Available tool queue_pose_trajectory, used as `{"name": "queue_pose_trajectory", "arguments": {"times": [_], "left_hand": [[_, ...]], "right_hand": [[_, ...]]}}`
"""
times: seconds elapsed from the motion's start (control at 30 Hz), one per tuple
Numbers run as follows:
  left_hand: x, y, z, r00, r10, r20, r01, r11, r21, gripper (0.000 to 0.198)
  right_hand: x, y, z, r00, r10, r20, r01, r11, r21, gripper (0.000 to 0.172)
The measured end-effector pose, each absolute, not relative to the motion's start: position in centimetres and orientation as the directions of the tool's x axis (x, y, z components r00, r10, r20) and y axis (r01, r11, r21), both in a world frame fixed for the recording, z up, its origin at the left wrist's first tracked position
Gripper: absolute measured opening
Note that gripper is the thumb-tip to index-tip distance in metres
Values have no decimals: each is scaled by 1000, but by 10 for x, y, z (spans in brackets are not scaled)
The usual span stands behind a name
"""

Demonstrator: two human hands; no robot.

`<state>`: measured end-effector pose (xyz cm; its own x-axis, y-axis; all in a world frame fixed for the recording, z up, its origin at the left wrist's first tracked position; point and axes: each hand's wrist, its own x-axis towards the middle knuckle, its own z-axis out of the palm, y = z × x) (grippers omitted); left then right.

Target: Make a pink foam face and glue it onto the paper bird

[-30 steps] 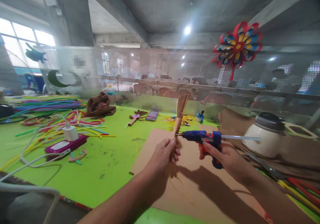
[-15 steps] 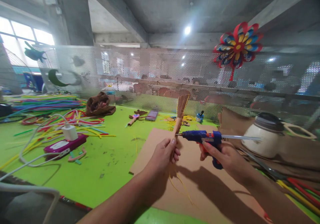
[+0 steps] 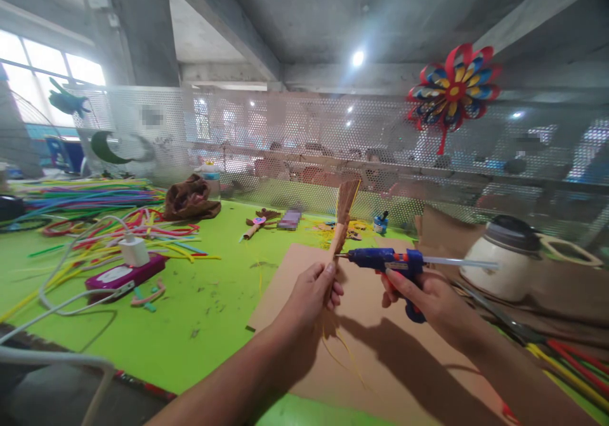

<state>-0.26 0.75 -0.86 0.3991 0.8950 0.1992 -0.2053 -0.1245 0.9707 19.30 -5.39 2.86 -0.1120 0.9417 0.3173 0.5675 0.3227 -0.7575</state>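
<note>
My left hand (image 3: 321, 289) is closed around the lower part of a brown pleated paper piece (image 3: 346, 207), held upright with its fanned end at the top and a yellow edge along one side. Yellow strings (image 3: 349, 356) hang below that hand. In my right hand (image 3: 423, 292) is a blue glue gun (image 3: 385, 259), gripped by its handle, with a clear glue stick (image 3: 461, 262) poking out of the back. The gun's nozzle points left and meets the brown paper just above my left fingers; whether glue is flowing I cannot tell.
A cardboard sheet (image 3: 285, 289) lies under my hands on the green table (image 3: 190, 362). To the left are a purple power strip (image 3: 126, 273) with cables and colourful pipes. A white jar (image 3: 497, 264), brown paper and scissors (image 3: 504, 315) sit at right. Behind stands a perforated screen (image 3: 295, 127).
Both hands, the brown paper and the glue gun hold almost the same position. The whole view has shifted very slightly.
</note>
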Motion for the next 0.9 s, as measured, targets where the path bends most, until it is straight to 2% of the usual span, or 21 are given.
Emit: {"name": "queue_pose_trajectory", "arguments": {"times": [0.9], "left_hand": [[-5, 11, -9, 405, 899, 166, -281, -50, 958, 28]], "right_hand": [[189, -58, 34, -119, 934, 338, 558, 344, -755, 37]]}}
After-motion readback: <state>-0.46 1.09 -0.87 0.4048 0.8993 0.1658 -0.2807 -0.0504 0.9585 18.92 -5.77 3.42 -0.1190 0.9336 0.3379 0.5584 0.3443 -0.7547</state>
